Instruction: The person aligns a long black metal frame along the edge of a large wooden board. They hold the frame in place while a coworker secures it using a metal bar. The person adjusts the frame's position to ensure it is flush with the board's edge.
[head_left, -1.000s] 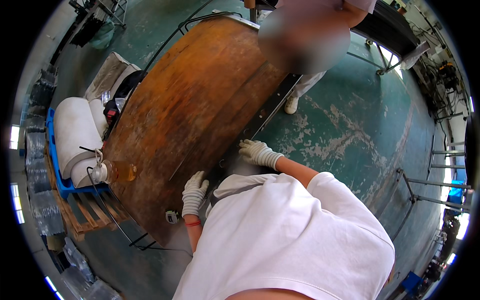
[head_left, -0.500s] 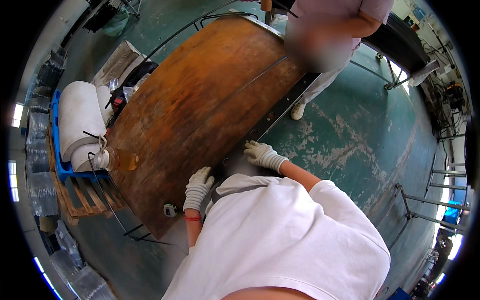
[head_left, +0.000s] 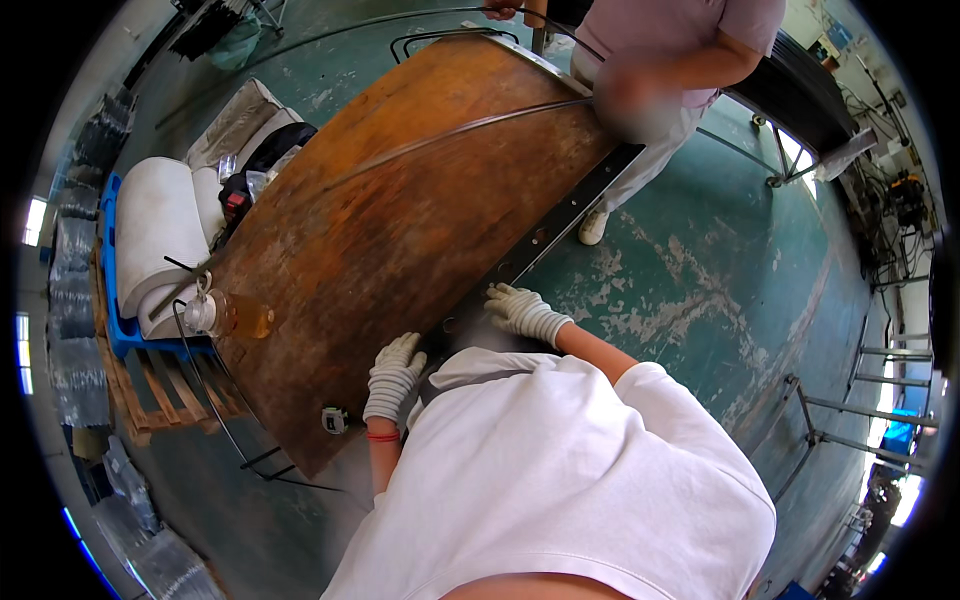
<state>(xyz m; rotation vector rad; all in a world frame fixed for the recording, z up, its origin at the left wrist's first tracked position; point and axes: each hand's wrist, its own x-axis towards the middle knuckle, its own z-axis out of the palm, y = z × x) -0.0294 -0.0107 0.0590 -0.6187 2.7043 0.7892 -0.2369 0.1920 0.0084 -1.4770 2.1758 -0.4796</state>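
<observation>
My left hand (head_left: pixel 397 376), in a pale ribbed work glove, lies flat at the near edge of a large brown, worn tabletop (head_left: pixel 400 230), fingers stretched out. My right hand (head_left: pixel 525 312), gloved the same way, rests with extended fingers on or beside the dark metal strip with holes (head_left: pixel 560 220) that runs along this edge. Neither hand holds anything. Across the table's far half stretches a long thin dark rod (head_left: pixel 450 132), its right end by a co-worker's blurred hand (head_left: pixel 640 95). A tape measure-like small square object (head_left: pixel 335 420) sits near the table's left corner.
A co-worker in a pink shirt (head_left: pixel 670 30) stands at the far right end. A capped jar of amber liquid (head_left: pixel 240 316) stands on the table's left side. Behind it, white rolls (head_left: pixel 158 230) lie in a blue crate on a wooden pallet (head_left: pixel 165 395). Metal frames (head_left: pixel 860 410) stand at right.
The long rod has been lifted from the tabletop and swung toward the far side by the co-worker, whose other hand now shows at the top. My hands have stayed almost still.
</observation>
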